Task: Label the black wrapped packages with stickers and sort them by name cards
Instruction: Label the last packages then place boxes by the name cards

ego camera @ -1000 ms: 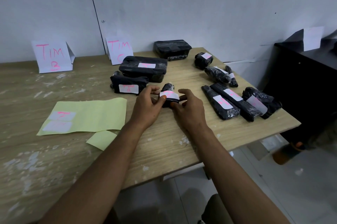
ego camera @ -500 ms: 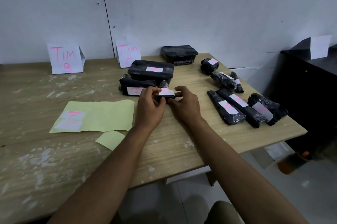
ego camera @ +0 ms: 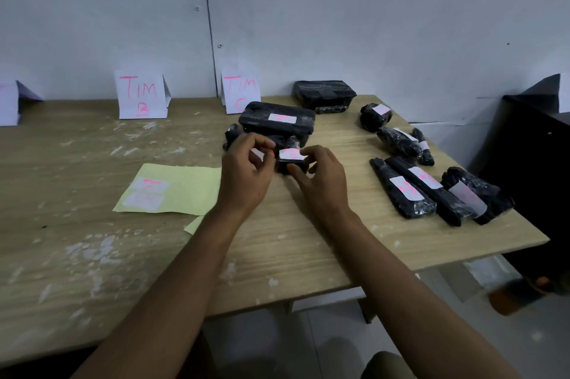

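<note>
Black small package (ego camera: 293, 162) sits on worktop (ego camera: 308, 239) before TIM C card (ego camera: 240, 94); right hand (ego camera: 320, 181) holds it, left hand (ego camera: 246, 168) curled beside. Press white sticker (ego camera: 290, 154) flat, edges outward.

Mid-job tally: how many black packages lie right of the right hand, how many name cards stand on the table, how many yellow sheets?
Black packages right of the right hand: 6
Name cards: 3
Yellow sheets: 2
Total: 11
</note>
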